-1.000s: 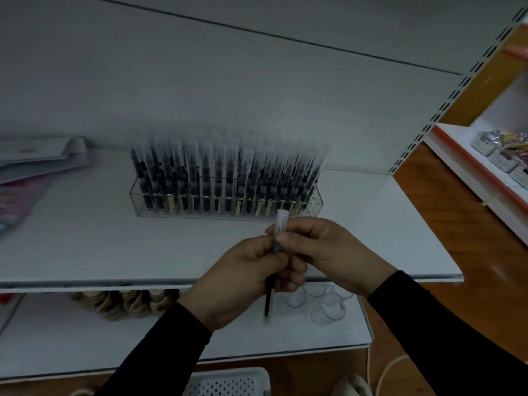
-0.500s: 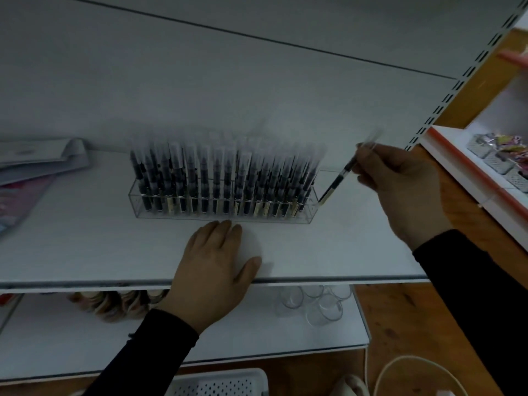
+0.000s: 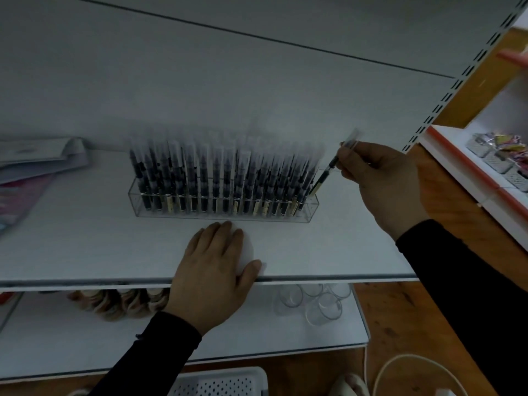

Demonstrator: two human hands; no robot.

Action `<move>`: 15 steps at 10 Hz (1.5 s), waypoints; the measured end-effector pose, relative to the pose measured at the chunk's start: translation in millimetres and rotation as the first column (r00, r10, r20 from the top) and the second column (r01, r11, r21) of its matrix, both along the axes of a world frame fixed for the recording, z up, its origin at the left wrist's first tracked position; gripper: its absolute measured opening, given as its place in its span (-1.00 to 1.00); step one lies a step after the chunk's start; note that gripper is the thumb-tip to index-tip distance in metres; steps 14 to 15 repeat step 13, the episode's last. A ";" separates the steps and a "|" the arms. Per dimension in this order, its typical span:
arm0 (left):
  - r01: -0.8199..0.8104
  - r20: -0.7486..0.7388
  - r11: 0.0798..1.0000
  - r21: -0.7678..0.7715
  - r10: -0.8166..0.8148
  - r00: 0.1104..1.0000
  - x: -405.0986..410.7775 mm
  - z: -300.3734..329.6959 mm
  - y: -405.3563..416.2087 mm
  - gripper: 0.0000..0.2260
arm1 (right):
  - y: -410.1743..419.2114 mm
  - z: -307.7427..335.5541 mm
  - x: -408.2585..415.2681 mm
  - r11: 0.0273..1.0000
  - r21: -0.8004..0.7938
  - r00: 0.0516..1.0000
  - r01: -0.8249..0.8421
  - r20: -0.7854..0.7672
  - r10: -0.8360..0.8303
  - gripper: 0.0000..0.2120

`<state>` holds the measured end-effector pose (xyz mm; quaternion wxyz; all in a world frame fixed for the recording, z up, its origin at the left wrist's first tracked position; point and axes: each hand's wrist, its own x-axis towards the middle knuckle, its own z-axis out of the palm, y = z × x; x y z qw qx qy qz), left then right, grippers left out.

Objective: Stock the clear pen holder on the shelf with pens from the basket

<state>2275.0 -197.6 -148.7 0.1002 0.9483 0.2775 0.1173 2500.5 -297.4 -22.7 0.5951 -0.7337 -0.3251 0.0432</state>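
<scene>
My right hand point(image 3: 383, 184) pinches 1 pen point(image 3: 328, 171) near its upper end between thumb and fingertips point(image 3: 347, 167); the pen is tilted, its lower end entering the right-hand end of the clear pen holder point(image 3: 310, 210). My left hand point(image 3: 214, 270) holds nothing: it lies flat, fingers spread, on the shelf point(image 3: 85, 247) just in front of the holder. Judged from this state, insertion of this pen is in progress and not yet complete. The holder already carries dense rows of upright pens across its length, so stocking appears nearly done. The basket point(image 3: 217, 381) shows only its perforated rim at the bottom edge; its contents are not visible.
</scene>
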 end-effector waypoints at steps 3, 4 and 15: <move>0.000 0.019 0.999 0.032 0.000 1.000 1.5 -5.6 1.1 -0.43 | 3.7 -12.2 -1.7 0.992 -0.123 0.998 0.018 0.054 -0.011 -0.74; -0.001 0.021 0.999 0.037 0.000 1.000 1.6 -6.5 1.6 -0.43 | 3.9 -18.0 -3.2 0.986 -0.165 0.997 0.026 0.080 -0.013 -0.75; -0.020 0.099 0.996 0.089 0.011 0.995 2.3 -11.4 1.9 -0.43 | -5.8 -35.1 -13.2 0.936 -0.349 0.995 0.047 0.103 -0.011 -0.83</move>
